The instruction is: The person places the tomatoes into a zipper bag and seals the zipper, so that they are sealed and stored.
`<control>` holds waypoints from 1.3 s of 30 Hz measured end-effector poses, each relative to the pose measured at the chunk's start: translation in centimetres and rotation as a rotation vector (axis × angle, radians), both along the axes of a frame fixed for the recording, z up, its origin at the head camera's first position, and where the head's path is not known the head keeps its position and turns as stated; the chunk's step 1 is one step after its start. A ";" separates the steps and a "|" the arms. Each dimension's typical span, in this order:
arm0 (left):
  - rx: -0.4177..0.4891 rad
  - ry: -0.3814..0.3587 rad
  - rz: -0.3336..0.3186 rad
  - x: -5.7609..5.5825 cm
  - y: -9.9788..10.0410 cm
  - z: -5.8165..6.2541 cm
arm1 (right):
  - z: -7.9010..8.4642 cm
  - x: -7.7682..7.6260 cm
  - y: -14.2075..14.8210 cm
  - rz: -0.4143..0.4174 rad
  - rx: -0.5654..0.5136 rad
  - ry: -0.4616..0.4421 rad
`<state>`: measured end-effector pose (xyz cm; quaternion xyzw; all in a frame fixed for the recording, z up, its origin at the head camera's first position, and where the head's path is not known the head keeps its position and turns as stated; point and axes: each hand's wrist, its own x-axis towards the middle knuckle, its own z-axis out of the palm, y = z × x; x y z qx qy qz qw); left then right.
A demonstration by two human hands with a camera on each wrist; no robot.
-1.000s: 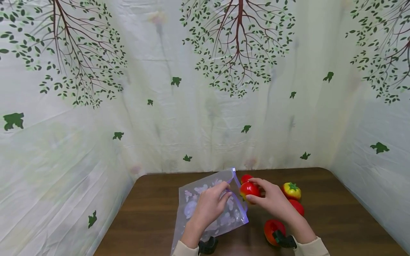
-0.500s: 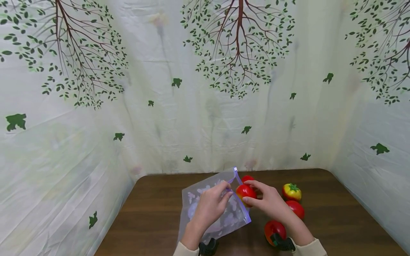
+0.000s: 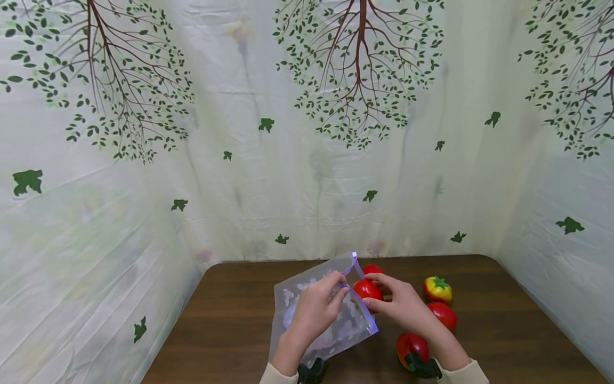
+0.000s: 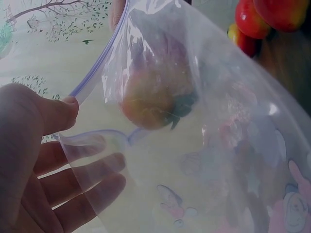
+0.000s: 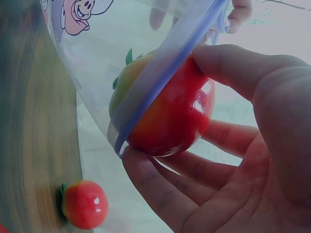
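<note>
My left hand (image 3: 314, 306) pinches the purple zip edge of a clear zip bag (image 3: 288, 301) printed with pale cartoon figures. The bag's mouth gapes toward the right. A glossy red tomato (image 3: 367, 289), yellowish around its green leaves, sits in that mouth, held by the thumb and fingers of my right hand (image 3: 403, 300). In the right wrist view, the leafy half of the tomato (image 5: 182, 109) lies behind the purple rim, inside the bag, and its red half is outside. The left wrist view shows the tomato (image 4: 150, 99) blurred through the plastic.
Behind the held tomato lies another red tomato (image 3: 372, 269). To the right are a yellow-and-red one (image 3: 437, 289) and a red one (image 3: 443, 316). A further tomato (image 3: 412, 345) lies by my right wrist. A leaf-patterned curtain (image 3: 316, 224) surrounds the brown table (image 3: 206, 320).
My right hand has moved left and slightly down with the tomato, bringing it into the bag's mouth. The bag has shifted slightly right; my left hand keeps its pinch on the edge.
</note>
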<state>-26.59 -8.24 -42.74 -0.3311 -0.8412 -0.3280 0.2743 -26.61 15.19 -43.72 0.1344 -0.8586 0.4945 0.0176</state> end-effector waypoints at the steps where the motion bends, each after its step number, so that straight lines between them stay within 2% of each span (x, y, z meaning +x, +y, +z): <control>1: 0.001 -0.001 0.000 0.0 0.0 0.0 | 0.0 0.0 0.0 0.002 -0.003 -0.003; 9: 0.003 -0.014 0.005 0.3 0.0 0.2 | 0.0 0.1 0.0 0.040 -0.006 0.005; 18: -0.027 0.073 0.027 0.0 -0.1 0.0 | 0.1 0.1 0.2 0.062 0.015 0.058; 24: -0.017 0.022 0.015 0.1 -0.2 0.0 | 0.4 0.3 0.6 0.062 0.005 0.096; 28: -0.021 -0.006 0.017 0.2 -0.2 0.1 | 0.7 0.4 0.8 0.028 0.018 0.081; 33: -0.031 -0.012 0.020 0.1 -0.2 0.1 | 1.0 0.6 1.1 -0.002 0.031 0.060; 39: -0.047 -0.016 0.026 0.1 -0.2 0.0 | 1.1 0.5 1.3 0.007 0.047 0.068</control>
